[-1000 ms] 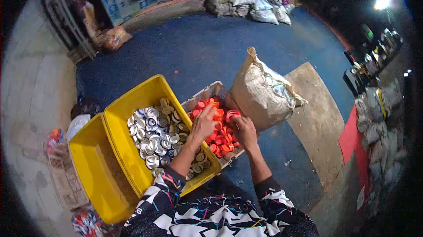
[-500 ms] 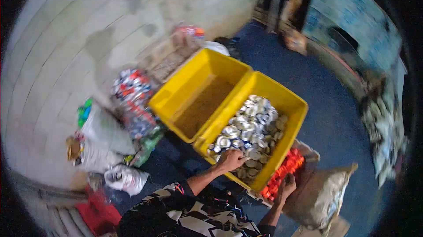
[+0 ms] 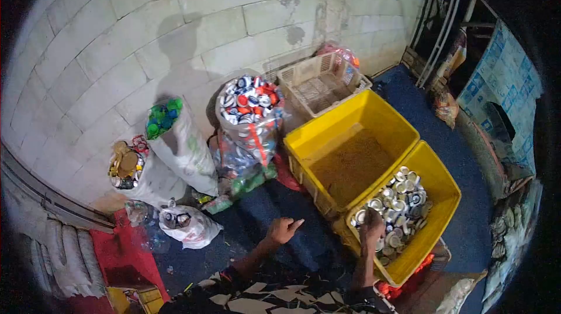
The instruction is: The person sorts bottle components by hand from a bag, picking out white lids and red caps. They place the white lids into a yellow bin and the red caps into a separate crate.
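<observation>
My left hand (image 3: 284, 230) is over the dark blue floor, left of the yellow bins, with its index finger stretched out and the other fingers curled; nothing shows in it. My right hand (image 3: 372, 229) is over the near left part of a yellow bin (image 3: 447, 197) that holds many round metallic lids (image 3: 400, 204). Its fingers are bent down towards the lids, and what they hold, if anything, is hidden. Beside that bin stands a second yellow bin (image 3: 304, 168) with a brown layer on its bottom.
A beige crate (image 3: 304, 89) stands behind the bins by the block wall (image 3: 222, 28). Left of them are a bag of red and white caps (image 3: 250, 103), a white sack with green pieces (image 3: 190, 150) and a small white bag (image 3: 190, 229). Orange-red pieces (image 3: 388, 289) lie at the lower right.
The view has swung left. My left hand has left the lids and moved out over the floor. My right hand has gone from the orange-red pieces to the bin of lids.
</observation>
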Tool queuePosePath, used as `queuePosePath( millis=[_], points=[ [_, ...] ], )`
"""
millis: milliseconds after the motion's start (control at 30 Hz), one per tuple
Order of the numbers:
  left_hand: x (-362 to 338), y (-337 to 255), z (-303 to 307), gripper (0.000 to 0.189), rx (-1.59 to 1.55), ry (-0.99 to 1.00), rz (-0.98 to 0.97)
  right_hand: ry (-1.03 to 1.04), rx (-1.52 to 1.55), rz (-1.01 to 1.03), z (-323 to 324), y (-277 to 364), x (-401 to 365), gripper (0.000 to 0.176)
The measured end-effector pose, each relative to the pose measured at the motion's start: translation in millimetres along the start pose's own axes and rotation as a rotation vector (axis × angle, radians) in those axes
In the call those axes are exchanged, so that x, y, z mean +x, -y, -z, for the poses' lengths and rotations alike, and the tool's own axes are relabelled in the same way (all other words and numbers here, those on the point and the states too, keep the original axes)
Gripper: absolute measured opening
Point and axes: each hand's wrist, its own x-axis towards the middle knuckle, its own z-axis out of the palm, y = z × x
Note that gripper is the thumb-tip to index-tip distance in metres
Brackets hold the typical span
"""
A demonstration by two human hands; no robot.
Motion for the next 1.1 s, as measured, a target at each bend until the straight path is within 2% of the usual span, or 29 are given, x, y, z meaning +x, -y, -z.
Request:
queuePosePath(
  millis=[33, 100, 133, 233, 267, 333, 433, 533, 567, 633, 733, 800, 833, 867, 933, 1033, 1100],
  points=[
    [-3, 14, 19, 0.05, -0.021, -0.012, 0.042, 0.032, 0.018, -0.033, -34, -7, -7, 0.016],
    [-2, 38, 58, 0.048, -0.068, -0.057, 0.125, 0.185, 0.071, 0.004, -87, 19, -21, 0.018],
    [-4, 66, 66, 0.047, -0.071, -0.073, 0.168, 0.234, 0.08, 0.078, -106, 26, -19, 0.02],
    [-1, 133, 98, 0.048, 0.142, -0.067, 0.116, 0.372, 0.117, 0.28, -155, 54, -18, 0.024],
    [2, 144, 109, 0.048, 0.115, -0.07, 0.212, 0.299, 0.195, 0.239, -179, 72, -13, 0.024],
    [18, 148, 134, 0.048, 0.055, -0.076, 0.403, 0.326, 0.048, 0.29, -203, 67, -5, 0.022],
    [40, 169, 152, 0.047, 0.112, -0.101, 0.418, 0.326, -0.032, 0.289, -238, 91, 12, 0.017],
    [67, 192, 166, 0.046, -0.026, -0.128, 0.497, 0.365, -0.126, 0.3, -277, 118, 39, 0.016],
    [78, 200, 171, 0.045, -0.043, -0.086, 0.551, 0.388, -0.173, 0.311, -290, 122, 48, 0.016],
    [109, 196, 192, 0.044, -0.079, -0.001, 0.662, 0.413, -0.058, 0.316, -317, 126, 69, 0.016],
    [145, 240, 197, 0.043, 0.003, -0.178, 0.397, 0.407, 0.017, 0.345, -372, 131, 112, 0.018],
    [163, 291, 193, 0.042, -0.116, -0.218, 0.384, 0.409, 0.04, 0.322, -411, 143, 143, 0.018],
    [174, 298, 196, 0.041, -0.184, -0.233, 0.383, 0.426, 0.047, 0.292, -428, 153, 158, 0.018],
    [186, 307, 201, 0.039, -0.119, -0.197, 0.394, 0.44, 0.054, 0.266, -445, 164, 175, 0.019],
    [225, 294, 230, 0.036, 0.014, -0.128, 0.411, 0.416, 0.046, 0.329, -482, 191, 210, 0.018],
    [295, 269, 257, 0.032, 0.102, -0.212, 0.493, 0.424, 0.045, 0.375, -520, 220, 240, 0.018],
    [334, 299, 253, 0.03, 0.048, -0.312, 0.364, 0.432, 0.084, 0.368, -527, 232, 244, 0.018]
  ],
)
